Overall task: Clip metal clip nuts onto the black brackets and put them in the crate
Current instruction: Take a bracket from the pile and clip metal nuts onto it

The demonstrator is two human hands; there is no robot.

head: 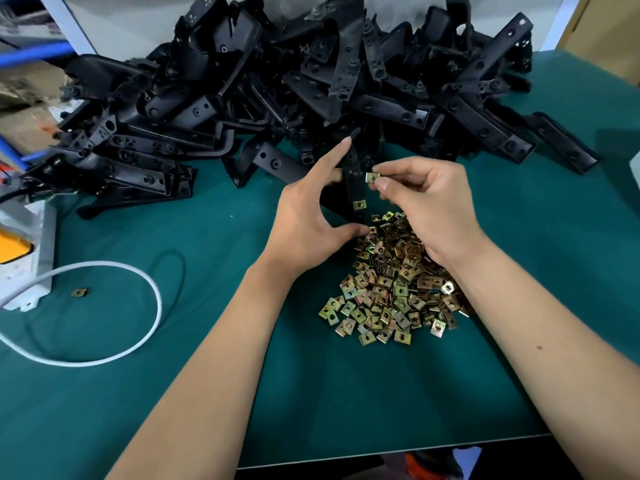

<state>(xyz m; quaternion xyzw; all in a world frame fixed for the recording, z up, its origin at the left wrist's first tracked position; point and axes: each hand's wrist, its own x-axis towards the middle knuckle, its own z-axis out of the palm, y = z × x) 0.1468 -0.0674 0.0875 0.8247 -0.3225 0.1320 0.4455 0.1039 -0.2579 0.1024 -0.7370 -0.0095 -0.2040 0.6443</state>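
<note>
Two hands: left [304, 216], right [426, 206]. One bracket heap [294, 81] at 12 o'clock, too many to count. One clip nut pile [391, 289], one stray nut [79, 292] at 9 o'clock. One white cable [152, 296].

Even, fairly bright light falls from overhead onto the dark green tabletop [138, 393], leaving only soft, short shadows beneath the forearms and beside the looped white cable [152, 289]. The heap of matte black plastic brackets [311, 81] swallows detail, with faint sheen on some edges. The brassy metal clip nuts [391, 292] glint. Wide-angle distortion bends the edges, and the corners look soft.
</note>
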